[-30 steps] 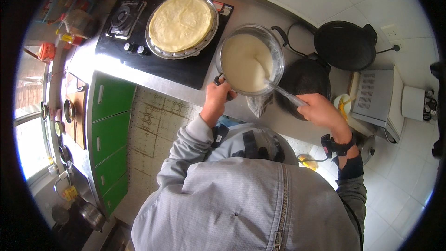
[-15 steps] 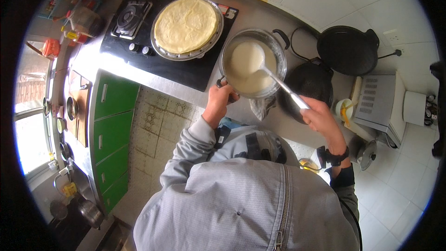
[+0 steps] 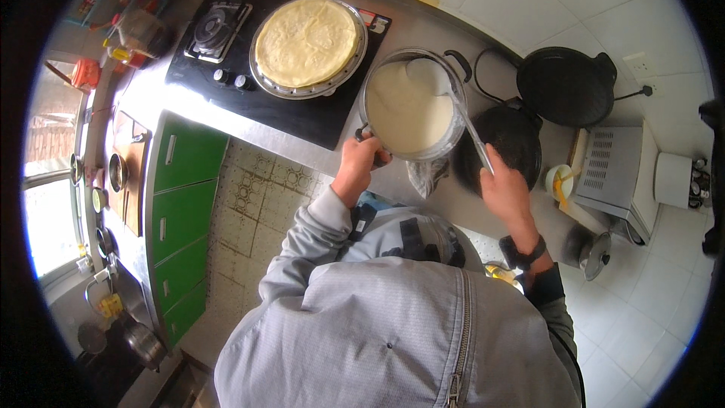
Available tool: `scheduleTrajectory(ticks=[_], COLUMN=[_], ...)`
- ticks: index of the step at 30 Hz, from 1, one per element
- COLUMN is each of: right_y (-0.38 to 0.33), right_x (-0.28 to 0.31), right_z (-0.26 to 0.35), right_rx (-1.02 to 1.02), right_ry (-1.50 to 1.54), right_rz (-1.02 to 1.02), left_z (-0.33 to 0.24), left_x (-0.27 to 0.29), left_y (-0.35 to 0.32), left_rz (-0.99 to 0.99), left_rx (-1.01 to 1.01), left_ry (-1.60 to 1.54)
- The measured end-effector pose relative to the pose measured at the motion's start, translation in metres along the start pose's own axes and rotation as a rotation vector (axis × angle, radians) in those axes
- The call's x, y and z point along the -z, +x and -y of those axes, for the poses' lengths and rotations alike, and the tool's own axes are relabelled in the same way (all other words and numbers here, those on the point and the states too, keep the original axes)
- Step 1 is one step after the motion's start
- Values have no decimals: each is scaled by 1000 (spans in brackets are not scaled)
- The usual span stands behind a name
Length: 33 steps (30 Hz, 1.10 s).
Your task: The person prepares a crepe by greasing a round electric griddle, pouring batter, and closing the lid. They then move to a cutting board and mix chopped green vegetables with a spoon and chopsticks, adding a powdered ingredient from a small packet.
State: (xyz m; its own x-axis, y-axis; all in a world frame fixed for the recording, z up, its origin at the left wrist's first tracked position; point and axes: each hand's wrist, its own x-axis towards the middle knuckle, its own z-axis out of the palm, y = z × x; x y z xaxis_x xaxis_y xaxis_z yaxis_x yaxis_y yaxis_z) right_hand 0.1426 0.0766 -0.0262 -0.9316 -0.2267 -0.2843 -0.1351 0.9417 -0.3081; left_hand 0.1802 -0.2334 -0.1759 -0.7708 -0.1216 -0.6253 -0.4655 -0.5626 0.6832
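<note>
A steel pot with dark handles stands on the counter, partly filled with pale, creamy batter. My left hand is closed around the pot's near handle. In my right hand is the handle of a ladle, whose bowl lies in the batter by the pot's far right wall. Left of the pot, a stack of thin pale pancakes rests on a round, perforated metal tray over the hob. Just right of the pot, an open electric griddle has its dark lid raised.
The black hob has a bare burner at its left. A small bowl with a yellow-handled brush sits right of the griddle, beside a silver oven-like appliance. A crumpled plastic bag hangs at the counter edge. Green drawers stand left.
The ladle's bowl has moved through the batter to the pot's far right side. My right hand has shifted slightly left and down, while my left hand keeps hold of the pot handle.
</note>
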Motion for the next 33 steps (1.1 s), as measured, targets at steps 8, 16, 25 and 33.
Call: scheduleTrajectory(ticks=[8,16,25,33], right_y=[13,9,-19,-7], right_x=[-38,8,53,47], right_z=[9,20,7,-14], right_rx=[3,-367,-219,290], right_ry=[609,1184,1066,350], right_rz=[203,636,465,-113], left_z=[1,1,0,1], left_x=[0,-1,2,-2], left_y=[1,1,-3,-2], left_rz=[-6,-19,-10,-37], left_rx=[-9,-17,-7,-4], left_ry=[23,10,-12,-37])
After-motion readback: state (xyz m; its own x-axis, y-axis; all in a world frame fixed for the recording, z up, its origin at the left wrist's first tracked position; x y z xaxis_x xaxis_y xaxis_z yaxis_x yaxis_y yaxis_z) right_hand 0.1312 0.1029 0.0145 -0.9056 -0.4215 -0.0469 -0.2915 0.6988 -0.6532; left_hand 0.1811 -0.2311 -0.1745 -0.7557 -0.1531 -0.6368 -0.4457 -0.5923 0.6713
